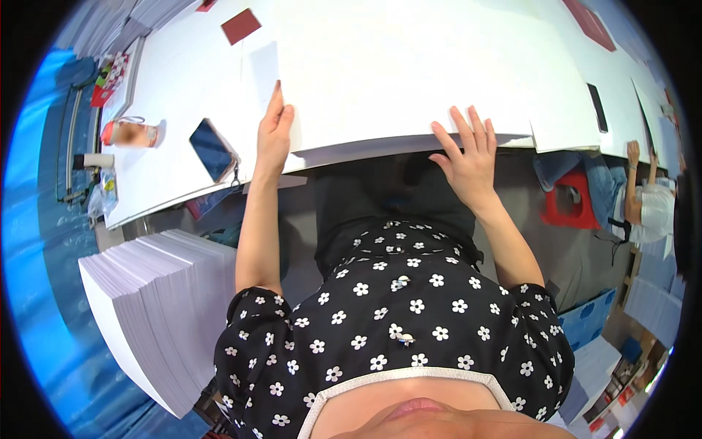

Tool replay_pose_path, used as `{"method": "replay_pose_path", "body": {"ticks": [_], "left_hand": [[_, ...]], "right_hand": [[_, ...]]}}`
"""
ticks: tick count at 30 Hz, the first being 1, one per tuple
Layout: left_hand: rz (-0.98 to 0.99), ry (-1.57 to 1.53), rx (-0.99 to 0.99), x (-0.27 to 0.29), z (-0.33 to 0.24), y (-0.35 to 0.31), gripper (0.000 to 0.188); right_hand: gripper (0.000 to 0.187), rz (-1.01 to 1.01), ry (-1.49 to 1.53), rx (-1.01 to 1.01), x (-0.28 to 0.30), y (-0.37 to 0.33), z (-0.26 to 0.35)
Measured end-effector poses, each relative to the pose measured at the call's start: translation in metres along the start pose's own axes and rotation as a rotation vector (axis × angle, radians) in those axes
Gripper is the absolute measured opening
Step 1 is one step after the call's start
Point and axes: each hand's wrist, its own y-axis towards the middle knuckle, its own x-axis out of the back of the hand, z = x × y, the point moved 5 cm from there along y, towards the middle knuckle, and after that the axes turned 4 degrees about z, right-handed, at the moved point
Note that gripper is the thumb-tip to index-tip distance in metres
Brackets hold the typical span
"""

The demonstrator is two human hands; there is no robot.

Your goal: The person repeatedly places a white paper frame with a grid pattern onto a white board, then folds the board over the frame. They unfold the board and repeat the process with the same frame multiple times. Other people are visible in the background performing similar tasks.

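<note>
Large white paper sheets (387,80) lie on the white table in front of me, their near edge overhanging slightly. My left hand (275,133) rests upright along the left edge of the sheets, fingers stretched out and together, its palm turned toward the paper. Beyond its fingertips lies a smaller pale paper piece (264,69). Over the near edge, my right hand (469,152) lies with fingers spread, the fingertips on the paper and the thumb pointing left. Neither hand holds anything that I can see.
A phone (212,151) with a strap and a drink bottle (131,134) stand left on the table (164,172). A dark red card (241,27) lies far left. Below stands a tall paper stack (164,293). To the right are a red stool (572,201) and another person (651,212).
</note>
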Motion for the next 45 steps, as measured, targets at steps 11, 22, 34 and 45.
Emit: {"method": "replay_pose_path", "body": {"ticks": [11,22,34,45], "left_hand": [[0.075,-0.076,-0.008,-0.002,0.009,-0.001,0.051],[0.113,0.169,-0.186,0.003,0.001,0.000,0.055],[0.107,-0.042,0.033,0.005,0.000,-0.003,0.056],[0.039,-0.114,0.081,0.007,0.026,0.035,0.059]], "right_hand": [[0.078,0.057,0.108,0.040,-0.002,0.015,0.031],[0.081,0.200,0.175,0.293,-0.032,0.066,0.130],[0.083,0.259,0.047,0.327,-0.035,0.072,0.142],[0.076,0.323,0.065,0.349,-0.029,0.081,0.143]]}}
